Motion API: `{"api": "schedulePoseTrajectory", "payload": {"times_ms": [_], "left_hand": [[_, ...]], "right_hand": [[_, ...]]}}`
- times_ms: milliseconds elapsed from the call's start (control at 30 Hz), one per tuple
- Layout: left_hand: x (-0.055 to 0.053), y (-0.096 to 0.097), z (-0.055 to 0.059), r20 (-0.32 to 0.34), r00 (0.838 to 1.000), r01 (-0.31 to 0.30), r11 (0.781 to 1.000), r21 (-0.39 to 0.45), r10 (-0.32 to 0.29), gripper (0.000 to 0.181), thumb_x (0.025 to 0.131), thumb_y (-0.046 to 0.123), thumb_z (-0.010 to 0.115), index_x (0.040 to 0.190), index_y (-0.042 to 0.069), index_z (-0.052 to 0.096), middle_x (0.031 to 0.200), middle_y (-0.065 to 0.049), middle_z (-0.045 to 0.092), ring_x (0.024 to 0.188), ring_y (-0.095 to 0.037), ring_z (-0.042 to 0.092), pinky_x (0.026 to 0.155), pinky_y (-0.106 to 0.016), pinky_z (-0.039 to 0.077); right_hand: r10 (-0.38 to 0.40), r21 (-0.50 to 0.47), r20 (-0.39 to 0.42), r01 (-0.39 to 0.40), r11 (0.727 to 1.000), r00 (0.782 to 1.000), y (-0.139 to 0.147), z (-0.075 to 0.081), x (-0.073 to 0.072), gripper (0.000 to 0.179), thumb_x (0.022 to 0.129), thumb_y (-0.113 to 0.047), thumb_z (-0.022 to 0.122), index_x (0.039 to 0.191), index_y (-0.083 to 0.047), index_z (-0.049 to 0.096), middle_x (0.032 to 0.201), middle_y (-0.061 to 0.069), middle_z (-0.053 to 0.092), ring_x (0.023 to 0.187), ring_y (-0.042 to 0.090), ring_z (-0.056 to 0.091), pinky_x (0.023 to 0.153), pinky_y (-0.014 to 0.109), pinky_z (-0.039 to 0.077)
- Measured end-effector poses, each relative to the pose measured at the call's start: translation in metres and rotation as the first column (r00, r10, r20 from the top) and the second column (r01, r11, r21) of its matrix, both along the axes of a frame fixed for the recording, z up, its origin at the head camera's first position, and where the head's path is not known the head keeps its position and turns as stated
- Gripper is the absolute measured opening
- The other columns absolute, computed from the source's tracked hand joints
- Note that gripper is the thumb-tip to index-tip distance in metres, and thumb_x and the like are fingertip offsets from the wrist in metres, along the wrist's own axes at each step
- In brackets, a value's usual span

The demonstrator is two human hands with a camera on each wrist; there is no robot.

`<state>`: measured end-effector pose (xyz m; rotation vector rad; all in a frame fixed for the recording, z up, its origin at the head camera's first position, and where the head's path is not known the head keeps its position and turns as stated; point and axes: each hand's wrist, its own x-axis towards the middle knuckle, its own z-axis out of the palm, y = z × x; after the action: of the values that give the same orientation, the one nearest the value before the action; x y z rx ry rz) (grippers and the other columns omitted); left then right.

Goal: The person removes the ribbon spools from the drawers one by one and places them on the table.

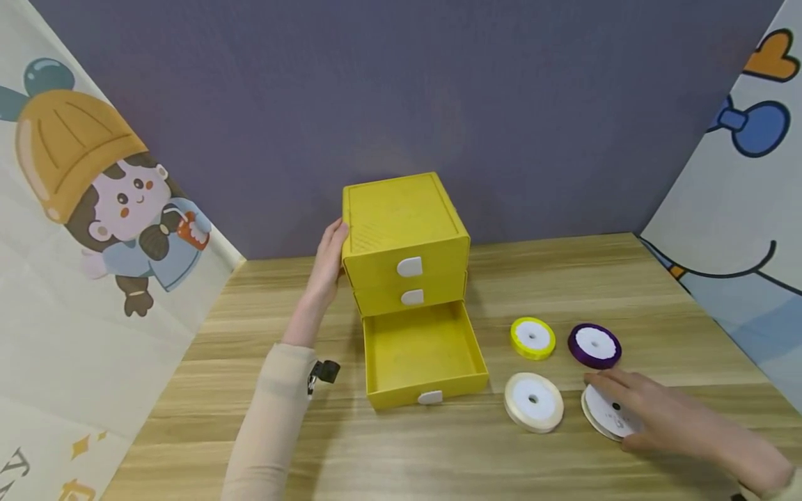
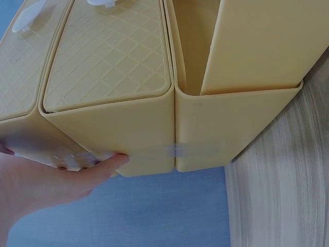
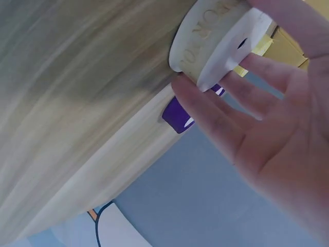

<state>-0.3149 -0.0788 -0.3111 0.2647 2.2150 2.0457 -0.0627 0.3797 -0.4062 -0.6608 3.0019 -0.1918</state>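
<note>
A yellow box of stacked drawers (image 1: 407, 216) stands against the back wall, its bottom drawer (image 1: 420, 348) pulled out and bare inside. My left hand (image 1: 326, 257) rests on the box's left side, the fingers lying along the wall of the upper drawers (image 2: 113, 123). At the right, my right hand (image 1: 667, 410) holds a white ribbon spool (image 1: 608, 414) by its rim, thumb on one side and fingers on the other. Printed letters show on the ribbon (image 3: 208, 31) in the right wrist view. Whether the spool touches the table is hard to tell.
Near the right hand lie a cream ribbon spool (image 1: 514, 410), a yellow ribbon spool (image 1: 515, 341) and a purple ribbon spool (image 1: 583, 355). The wooden table (image 1: 207, 376) meets a dark blue back wall (image 1: 301, 104). Printed cartoon panels flank both sides.
</note>
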Motion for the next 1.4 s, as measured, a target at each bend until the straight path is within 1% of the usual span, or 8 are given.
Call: {"api": "schedulePoseTrajectory", "payload": {"times_ms": [333, 767, 900, 1033, 1133, 1267, 1333, 1400], "left_hand": [[-0.002, 0.000, -0.002, 0.000, 1.000, 0.007, 1.000, 0.015, -0.007, 0.069, 0.103, 0.054, 0.037, 0.160, 0.021, 0.016, 0.165, -0.004, 0.019, 0.142, -0.027, 0.037, 0.111, -0.047, 0.036], [-0.002, 0.001, -0.001, -0.002, 1.000, 0.005, 1.000, 0.015, -0.005, 0.069, 0.103, 0.054, 0.038, 0.160, 0.020, 0.016, 0.166, -0.004, 0.018, 0.149, -0.026, 0.027, 0.117, -0.051, 0.031], [-0.002, 0.001, -0.003, -0.001, 1.000, -0.001, 1.000, 0.012, 0.001, 0.070, 0.103, 0.053, 0.037, 0.160, 0.020, 0.016, 0.166, -0.004, 0.017, 0.150, -0.026, 0.026, 0.118, -0.051, 0.030], [-0.002, -0.001, -0.004, -0.001, 1.000, -0.001, 1.000, 0.010, 0.001, 0.070, 0.103, 0.054, 0.037, 0.160, 0.020, 0.015, 0.166, -0.004, 0.016, 0.150, -0.026, 0.026, 0.119, -0.051, 0.030], [-0.001, -0.001, -0.004, 0.002, 1.000, 0.004, 1.000, 0.015, -0.004, 0.070, 0.103, 0.055, 0.038, 0.160, 0.020, 0.015, 0.166, -0.004, 0.017, 0.150, -0.026, 0.026, 0.119, -0.051, 0.030], [-0.001, -0.002, -0.004, 0.002, 1.000, 0.004, 1.000, 0.016, -0.005, 0.070, 0.103, 0.055, 0.037, 0.160, 0.021, 0.015, 0.166, -0.003, 0.017, 0.150, -0.025, 0.026, 0.119, -0.050, 0.029], [-0.002, -0.001, -0.003, 0.002, 1.000, 0.003, 1.000, 0.020, -0.003, 0.070, 0.102, 0.055, 0.038, 0.160, 0.021, 0.016, 0.166, -0.003, 0.018, 0.149, -0.025, 0.028, 0.118, -0.050, 0.031], [-0.002, 0.000, -0.003, 0.001, 1.000, 0.002, 1.000, 0.026, -0.002, 0.070, 0.103, 0.055, 0.038, 0.159, 0.020, 0.017, 0.165, -0.004, 0.020, 0.148, -0.026, 0.031, 0.117, -0.050, 0.032]], "right_hand": [[-0.064, -0.014, 0.148, 0.067, 0.998, 0.987, -0.005, 0.006, -0.003, 0.090, 0.062, -0.031, 0.092, 0.138, -0.002, 0.053, 0.135, 0.023, 0.056, 0.115, 0.045, 0.057, 0.078, 0.056, 0.054], [0.005, 0.018, 0.010, -0.005, 1.000, 1.000, 0.000, 0.011, 0.000, 0.094, 0.061, -0.047, 0.089, 0.140, -0.012, 0.053, 0.133, 0.016, 0.058, 0.111, 0.038, 0.060, 0.077, 0.048, 0.056], [0.034, 0.013, -0.062, -0.033, 0.999, 0.997, -0.011, 0.022, -0.001, 0.085, 0.063, -0.042, 0.090, 0.134, -0.008, 0.058, 0.130, 0.017, 0.060, 0.108, 0.038, 0.063, 0.076, 0.049, 0.056], [0.137, -0.048, -0.151, -0.146, 0.988, 0.979, -0.039, 0.029, -0.005, 0.067, 0.070, -0.035, 0.088, 0.127, -0.011, 0.062, 0.124, 0.007, 0.064, 0.103, 0.025, 0.066, 0.074, 0.036, 0.058], [0.225, -0.232, -0.128, -0.249, 0.940, 0.966, -0.068, 0.029, -0.008, 0.052, 0.079, -0.028, 0.083, 0.125, -0.014, 0.061, 0.115, -0.002, 0.066, 0.095, 0.009, 0.065, 0.071, 0.024, 0.056], [0.335, -0.569, 0.077, -0.235, 0.788, 0.939, -0.113, 0.021, -0.013, 0.033, 0.094, -0.023, 0.069, 0.124, -0.010, 0.061, 0.107, 0.000, 0.069, 0.090, -0.003, 0.063, 0.069, 0.020, 0.055], [0.391, -0.704, 0.224, -0.129, 0.699, 0.893, -0.134, 0.015, -0.016, 0.032, 0.098, -0.021, 0.063, 0.125, -0.003, 0.060, 0.109, 0.008, 0.070, 0.091, -0.002, 0.065, 0.070, 0.022, 0.057], [0.433, -0.793, 0.388, 0.056, 0.606, 0.814, -0.154, 0.009, -0.018, 0.035, 0.101, -0.020, 0.059, 0.126, 0.004, 0.057, 0.108, 0.016, 0.070, 0.090, 0.002, 0.067, 0.071, 0.024, 0.059]]}}
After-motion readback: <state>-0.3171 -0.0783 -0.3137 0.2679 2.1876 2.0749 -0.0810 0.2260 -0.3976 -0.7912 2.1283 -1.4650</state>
